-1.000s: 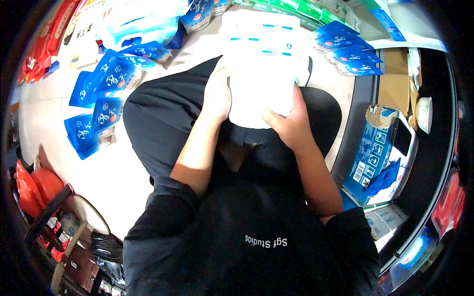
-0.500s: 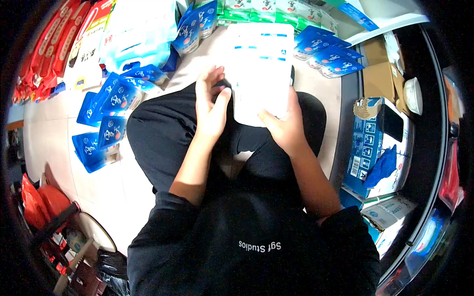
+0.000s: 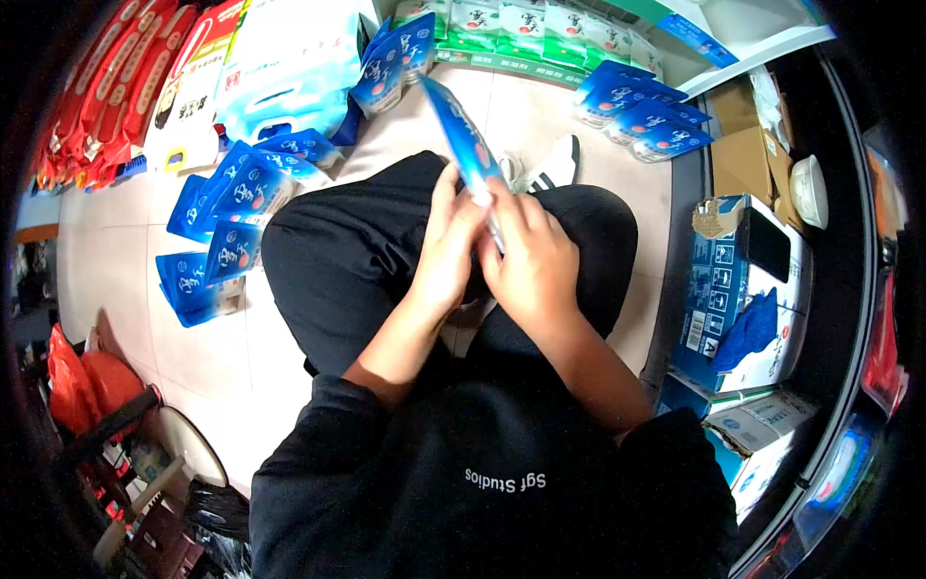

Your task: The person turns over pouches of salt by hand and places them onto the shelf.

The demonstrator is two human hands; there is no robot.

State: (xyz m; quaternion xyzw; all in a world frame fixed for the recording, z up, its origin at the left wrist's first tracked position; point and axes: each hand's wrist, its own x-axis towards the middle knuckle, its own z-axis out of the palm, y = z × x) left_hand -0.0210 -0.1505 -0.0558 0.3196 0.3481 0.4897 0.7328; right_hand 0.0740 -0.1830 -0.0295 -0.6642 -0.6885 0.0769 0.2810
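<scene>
A flat blue-and-white packet with printed characters is held over my lap, tilted nearly edge-on to the camera. My left hand grips its lower left side, fingers closed. On the other side my right hand is closed on the lower right, its fingers curled over the packet's face. The two hands almost meet at the packet's lower end. To the left on the floor lie several matching blue packets in overlapping rows. More blue packets lie at the upper right, and others stand at the top.
Green-and-white packets line a shelf ahead. Red bags and a large light-blue bag stand at the upper left. Right of me are a blue-and-white carton, a phone and a white bowl. A black plastic bag sits lower left.
The packet has turned from its white printed back to edge-on, showing its blue face, and has come lower. My left hand, earlier apart from it, has closed on it.
</scene>
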